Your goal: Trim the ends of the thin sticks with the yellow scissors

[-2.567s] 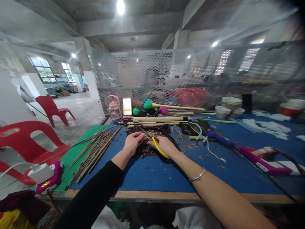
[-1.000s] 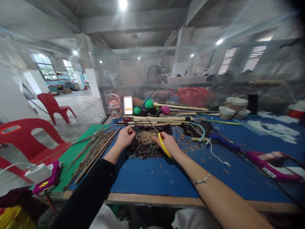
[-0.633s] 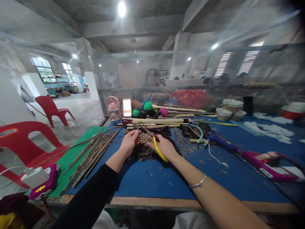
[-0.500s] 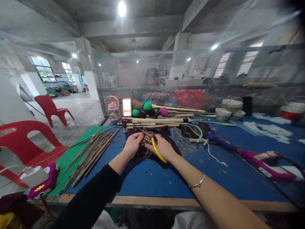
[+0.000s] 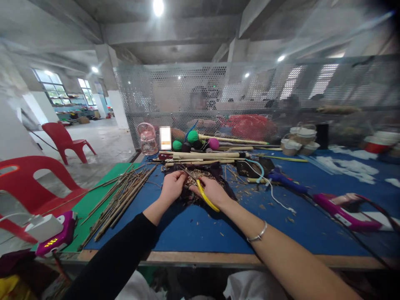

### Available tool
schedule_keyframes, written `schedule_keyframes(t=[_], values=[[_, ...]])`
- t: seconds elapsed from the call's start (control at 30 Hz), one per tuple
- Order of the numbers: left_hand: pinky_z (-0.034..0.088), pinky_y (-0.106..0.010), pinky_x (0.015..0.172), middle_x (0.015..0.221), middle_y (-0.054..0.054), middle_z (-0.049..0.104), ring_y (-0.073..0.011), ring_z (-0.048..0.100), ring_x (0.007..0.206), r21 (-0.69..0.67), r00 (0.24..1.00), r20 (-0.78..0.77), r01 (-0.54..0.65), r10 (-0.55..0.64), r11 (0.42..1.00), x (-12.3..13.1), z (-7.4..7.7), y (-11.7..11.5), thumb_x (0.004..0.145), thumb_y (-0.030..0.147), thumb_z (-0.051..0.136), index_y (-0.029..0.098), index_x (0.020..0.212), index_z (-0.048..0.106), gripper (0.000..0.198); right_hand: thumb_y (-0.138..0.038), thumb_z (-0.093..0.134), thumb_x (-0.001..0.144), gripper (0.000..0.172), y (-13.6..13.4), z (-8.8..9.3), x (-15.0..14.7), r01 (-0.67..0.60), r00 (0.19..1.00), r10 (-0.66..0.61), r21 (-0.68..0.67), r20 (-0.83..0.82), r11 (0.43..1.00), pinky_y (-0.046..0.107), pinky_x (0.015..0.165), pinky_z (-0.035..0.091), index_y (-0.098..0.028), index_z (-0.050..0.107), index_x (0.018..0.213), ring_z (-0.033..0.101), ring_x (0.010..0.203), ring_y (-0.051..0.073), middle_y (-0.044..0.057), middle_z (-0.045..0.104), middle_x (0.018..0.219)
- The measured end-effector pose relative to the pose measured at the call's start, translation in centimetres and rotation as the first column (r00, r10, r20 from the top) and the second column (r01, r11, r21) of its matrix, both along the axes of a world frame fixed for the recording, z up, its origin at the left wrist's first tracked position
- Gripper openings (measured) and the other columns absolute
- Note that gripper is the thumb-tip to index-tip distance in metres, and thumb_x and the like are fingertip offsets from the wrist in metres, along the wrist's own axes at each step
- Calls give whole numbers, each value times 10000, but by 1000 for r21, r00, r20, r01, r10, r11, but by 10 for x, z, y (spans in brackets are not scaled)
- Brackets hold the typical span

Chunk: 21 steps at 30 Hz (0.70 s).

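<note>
Midway from front to back edge of the tabletop (image 5: pixel 184 235), the right hand (image 5: pixel 214 191) wraps its fingers round yellow-handled scissors (image 5: pixel 203 197), blades toward the left hand (image 5: pixel 173 185), whose fingers' hold I cannot tell; dark cloth (image 5: pixel 229 191) beneath these 2 probably catches chips (image 5: pixel 205 172).

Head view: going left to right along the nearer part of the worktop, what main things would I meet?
Purple box, bundle of brown sticks, left hand, right hand holding yellow-handled scissors, dark blue piece, purple-and-white device.
</note>
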State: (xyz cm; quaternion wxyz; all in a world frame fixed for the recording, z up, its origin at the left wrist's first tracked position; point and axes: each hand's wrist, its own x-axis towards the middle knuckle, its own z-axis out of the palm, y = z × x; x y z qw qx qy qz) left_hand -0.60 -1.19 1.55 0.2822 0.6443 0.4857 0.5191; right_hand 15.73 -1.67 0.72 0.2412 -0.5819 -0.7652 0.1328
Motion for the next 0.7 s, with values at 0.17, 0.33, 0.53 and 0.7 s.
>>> schedule_keyframes(t=[0.17, 0.33, 0.53, 0.7], values=[[383, -208, 608, 669, -22, 619, -127, 513, 625, -8, 997, 70, 45, -44, 999, 1, -3, 2, 757, 343, 487, 143, 760, 656, 262, -563, 513, 718, 379, 2, -2, 2, -14, 999, 14, 16, -43, 1000, 207, 503, 299, -189, 560, 754, 462, 560, 116, 3, 560, 651], [385, -214, 632, 701, -27, 618, -134, 516, 659, 3, 996, 60, 72, -72, 997, 1, -3, 2, 775, 353, 467, 151, 766, 634, 263, -547, 507, 731, 377, 3, -2, 1, -41, 997, 40, -2, -72, 999, 206, 528, 322, -178, 563, 788, 491, 602, 124, 4, 566, 674], [373, -213, 667, 689, -14, 596, -131, 508, 675, 78, 994, -106, 48, -39, 996, 4, 1, -2, 777, 199, 399, 159, 721, 602, 215, -558, 585, 677, 507, -3, -1, -4, 1, 1000, 0, 47, -13, 999, 228, 617, 343, -173, 503, 996, 565, 774, 183, 78, 605, 887], [351, -200, 606, 631, 8, 539, -109, 460, 612, 96, 990, -135, 48, -34, 994, 8, 0, -5, 772, 176, 375, 160, 667, 546, 201, -564, 567, 702, 526, -2, -4, -5, -21, 999, 24, 72, -41, 997, 230, 618, 343, -156, 471, 1019, 570, 757, 174, 91, 600, 890]])
